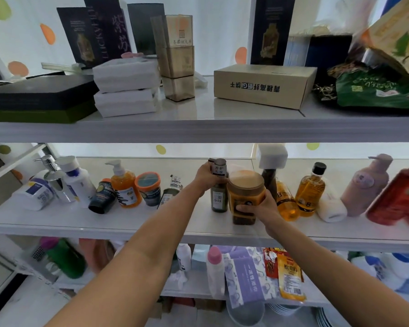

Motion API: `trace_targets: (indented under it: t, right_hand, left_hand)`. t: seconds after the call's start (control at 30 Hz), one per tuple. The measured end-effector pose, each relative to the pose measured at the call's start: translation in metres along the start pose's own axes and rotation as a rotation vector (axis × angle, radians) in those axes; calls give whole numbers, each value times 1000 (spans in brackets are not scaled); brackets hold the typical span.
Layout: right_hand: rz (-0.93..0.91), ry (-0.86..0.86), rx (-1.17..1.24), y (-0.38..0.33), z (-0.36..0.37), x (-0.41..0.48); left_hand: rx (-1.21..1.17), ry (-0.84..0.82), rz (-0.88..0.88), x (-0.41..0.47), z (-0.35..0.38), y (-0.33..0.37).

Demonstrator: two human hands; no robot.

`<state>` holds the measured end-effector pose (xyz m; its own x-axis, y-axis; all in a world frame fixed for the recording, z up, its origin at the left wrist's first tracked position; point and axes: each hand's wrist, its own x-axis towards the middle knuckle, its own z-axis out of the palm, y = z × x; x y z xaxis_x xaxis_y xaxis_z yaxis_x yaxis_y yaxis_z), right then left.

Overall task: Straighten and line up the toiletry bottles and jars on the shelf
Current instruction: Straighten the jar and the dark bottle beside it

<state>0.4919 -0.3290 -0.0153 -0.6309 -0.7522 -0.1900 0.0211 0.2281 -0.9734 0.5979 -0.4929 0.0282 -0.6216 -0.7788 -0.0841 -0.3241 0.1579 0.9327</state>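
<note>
Now your glossy white middle shelf (104,220) carries crowded toiletries; your left hand (207,177) clamps the slim dark-green bottle (219,197), your right hand (261,208) clasps the amber plastic jar (244,197) touching it.

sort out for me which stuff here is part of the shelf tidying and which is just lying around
Part of the job:
- dark green bottle, in the left hand grip
- orange jar, in the right hand grip
- orange pump bottle
- pink pump bottle
- amber bottle

Lying about:
- cardboard box, upper shelf
- white foam blocks
- green snack bag
</note>
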Motion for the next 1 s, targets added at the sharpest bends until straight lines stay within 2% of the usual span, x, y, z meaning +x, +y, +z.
trace_targets:
  t: [0.17, 0.4, 0.57, 0.7, 0.83, 1.0]
  right_hand:
    - [-25, -56, -22, -9, 17, 8]
    - [-19, -111, 58, -19, 82, 23]
    - [20, -160, 187, -11, 104, 38]
    - [112, -143, 204, 4, 99, 47]
    - [150, -155, 73, 12, 103, 49]
    - [196, -148, 208, 20, 106, 58]
  left_hand:
    - [-31, 85, 53, -4, -16, -6]
    - [85, 149, 56, -6, -75, -20]
    - [27, 94, 47, -7, -106, -32]
    - [117, 79, 88, -3, -105, -31]
    - [177, 100, 87, 1, -108, -29]
    - [238, 49, 110, -1, -108, -32]
